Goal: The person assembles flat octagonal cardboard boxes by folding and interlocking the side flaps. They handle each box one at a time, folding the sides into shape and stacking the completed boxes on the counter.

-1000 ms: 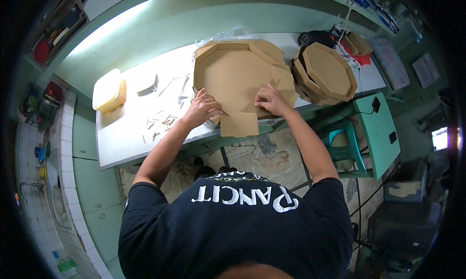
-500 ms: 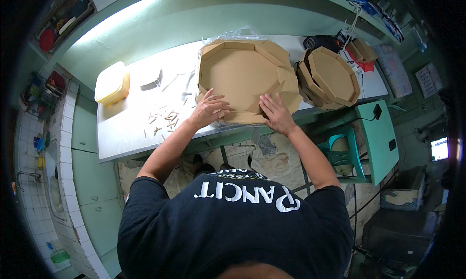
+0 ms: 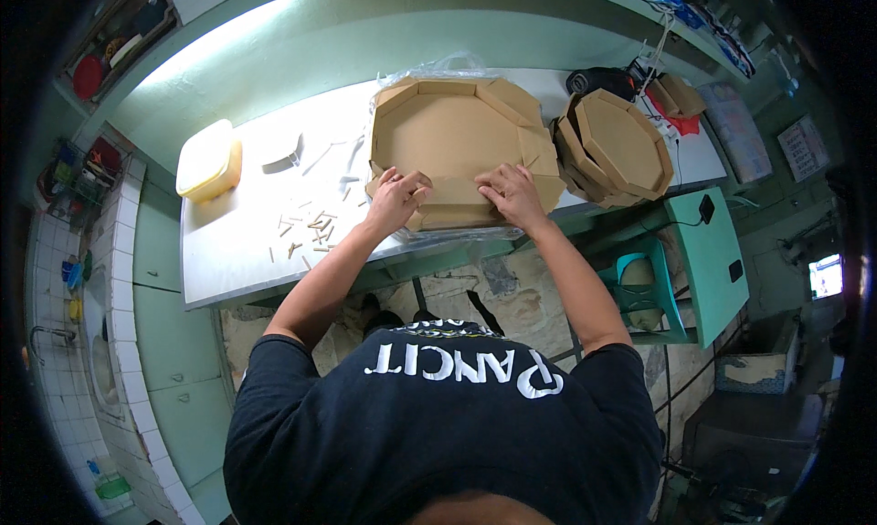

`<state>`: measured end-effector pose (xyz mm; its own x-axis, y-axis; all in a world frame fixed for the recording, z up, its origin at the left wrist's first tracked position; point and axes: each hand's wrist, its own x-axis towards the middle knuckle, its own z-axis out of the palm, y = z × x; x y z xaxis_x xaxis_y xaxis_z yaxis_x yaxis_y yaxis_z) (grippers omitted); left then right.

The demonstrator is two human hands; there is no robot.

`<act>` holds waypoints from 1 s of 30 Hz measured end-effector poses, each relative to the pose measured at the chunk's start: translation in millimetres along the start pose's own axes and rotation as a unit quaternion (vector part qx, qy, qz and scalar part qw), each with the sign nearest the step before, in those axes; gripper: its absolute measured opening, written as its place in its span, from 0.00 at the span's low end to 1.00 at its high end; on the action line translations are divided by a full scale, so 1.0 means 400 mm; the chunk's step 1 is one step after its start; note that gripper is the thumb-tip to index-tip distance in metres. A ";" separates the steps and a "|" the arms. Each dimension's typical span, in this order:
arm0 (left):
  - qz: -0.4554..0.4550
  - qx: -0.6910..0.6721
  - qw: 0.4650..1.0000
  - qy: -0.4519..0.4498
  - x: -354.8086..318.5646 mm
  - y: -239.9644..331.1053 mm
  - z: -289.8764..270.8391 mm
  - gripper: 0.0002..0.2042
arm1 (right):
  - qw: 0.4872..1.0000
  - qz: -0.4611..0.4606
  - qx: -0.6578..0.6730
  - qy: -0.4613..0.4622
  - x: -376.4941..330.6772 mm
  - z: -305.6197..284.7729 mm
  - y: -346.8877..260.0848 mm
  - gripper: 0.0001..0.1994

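Observation:
A large brown cardboard tray [image 3: 448, 132] with many sides and folded-up walls lies on the white table in front of me. Its near flap [image 3: 449, 191] stands raised between my hands. At the left end of that flap, my left hand [image 3: 398, 200] is closed with curled fingers gripping the cardboard. My right hand [image 3: 513, 196] pinches the flap's right end between thumb and fingers. The fingertips are partly hidden behind the flap's edge. Clear plastic wrap [image 3: 457, 64] shows under and behind the tray.
Smaller cardboard trays [image 3: 621, 141] are stacked to the right. Small brown strips [image 3: 318, 225] lie scattered on the left of the white table [image 3: 219, 260], near a yellowish lidded tub [image 3: 210, 160] and a roll of tape [image 3: 281, 152]. A green chair [image 3: 653, 292] stands at the right.
The near flap has come up. My right hand has gone from lying flat on the tray's near side to pinching the flap, and my left fingers have curled onto it.

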<state>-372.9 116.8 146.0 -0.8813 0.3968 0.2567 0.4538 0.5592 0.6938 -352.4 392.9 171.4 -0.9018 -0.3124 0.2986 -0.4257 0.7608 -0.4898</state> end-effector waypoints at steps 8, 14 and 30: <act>0.117 0.222 0.967 -0.034 -0.024 0.027 0.006 0.11 | 0.970 -0.196 -0.140 -0.036 -0.023 0.021 0.007 0.12; 0.179 0.256 0.939 0.141 0.001 0.038 -0.050 0.10 | 0.950 -0.229 -0.208 0.042 0.021 0.005 -0.073 0.09; -0.197 -0.506 0.816 0.197 0.006 0.005 -0.077 0.16 | 0.896 -0.169 -0.189 0.365 -0.050 -0.179 -0.279 0.36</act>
<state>-378.2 96.3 168.7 -0.9970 -0.0455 -0.0632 -0.0412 -0.3802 0.9240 -281.5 355.1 278.5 -0.3786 -0.2101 0.9014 -0.4855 0.8742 -0.0002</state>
